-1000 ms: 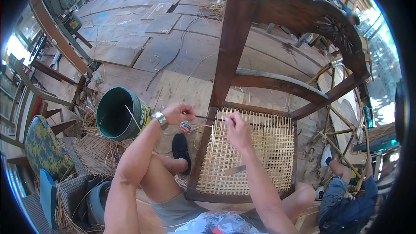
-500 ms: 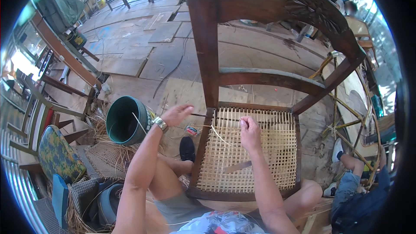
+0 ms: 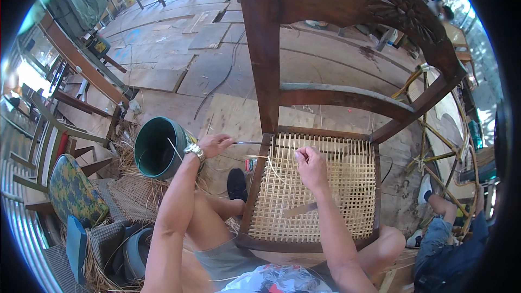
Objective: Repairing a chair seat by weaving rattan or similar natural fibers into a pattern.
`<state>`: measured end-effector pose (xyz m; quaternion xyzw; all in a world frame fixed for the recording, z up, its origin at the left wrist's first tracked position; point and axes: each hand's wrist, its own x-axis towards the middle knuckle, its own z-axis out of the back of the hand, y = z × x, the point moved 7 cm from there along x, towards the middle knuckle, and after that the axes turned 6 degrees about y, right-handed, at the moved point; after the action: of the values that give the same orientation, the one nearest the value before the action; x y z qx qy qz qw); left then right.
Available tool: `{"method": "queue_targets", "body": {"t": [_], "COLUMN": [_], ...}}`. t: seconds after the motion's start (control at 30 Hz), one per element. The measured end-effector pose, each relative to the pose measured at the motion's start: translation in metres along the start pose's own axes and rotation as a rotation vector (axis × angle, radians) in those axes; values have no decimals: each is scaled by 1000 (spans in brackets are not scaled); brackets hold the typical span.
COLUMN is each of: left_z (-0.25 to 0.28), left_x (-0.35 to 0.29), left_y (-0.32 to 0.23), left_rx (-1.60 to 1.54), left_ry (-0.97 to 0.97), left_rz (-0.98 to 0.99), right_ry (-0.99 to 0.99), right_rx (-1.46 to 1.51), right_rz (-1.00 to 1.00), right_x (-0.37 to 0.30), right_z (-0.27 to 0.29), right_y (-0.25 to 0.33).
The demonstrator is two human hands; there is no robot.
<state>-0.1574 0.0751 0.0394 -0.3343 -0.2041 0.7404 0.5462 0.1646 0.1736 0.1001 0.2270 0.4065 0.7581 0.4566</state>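
In front of me stands a dark wooden chair [image 3: 263, 54] with a carved back and a seat of woven cane [image 3: 304, 184]. To the left of the seat frame, my left hand [image 3: 216, 144] pinches the end of a thin dark strip [image 3: 249, 142], which runs into the far rows of the weave. My right hand [image 3: 312, 164] is closed above the seat's middle; whatever its fingertips hold is too small to make out. Loose cane ends [image 3: 274, 169] stick up at the seat's left side. A flat, thin piece [image 3: 300, 210] lies on the weave.
A green bucket [image 3: 160, 149] stands left of my leg, beside scattered cane scraps and a camouflage-patterned cushion [image 3: 78, 190]. On the right are a bent-pole frame [image 3: 439, 152] and another person's leg [image 3: 439, 206]. A small packet [image 3: 250, 164] lies by the chair.
My left hand has drawn slightly left, away from the chair. A thin dark curved end now shows beyond the seat's right edge. My right hand has shifted a little left over the weave.
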Motion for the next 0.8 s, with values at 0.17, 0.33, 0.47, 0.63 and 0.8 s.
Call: {"method": "queue_targets", "body": {"t": [0.17,0.33,0.47,0.63,0.8], "left_z": [-33,-29,-11,29,88], "left_x": [19,16,7,-4,-31], "left_y": [-50,-38,26,86,93], "left_rx": [-92,-108,-153,18,352], "left_ry": [170,328,322,58,-401], "left_rz": [-122,-73,11,210,535], "right_ry": [3,21,38,62,45], "right_rx": [-51,-114,-46,58,2], "right_rz": [59,63,4,-45,-11], "right_x": [1,-1,-1,0,1], "right_z": [-16,-17,-15,-12,-8], "right_y": [4,7,3,-1,-1]}}
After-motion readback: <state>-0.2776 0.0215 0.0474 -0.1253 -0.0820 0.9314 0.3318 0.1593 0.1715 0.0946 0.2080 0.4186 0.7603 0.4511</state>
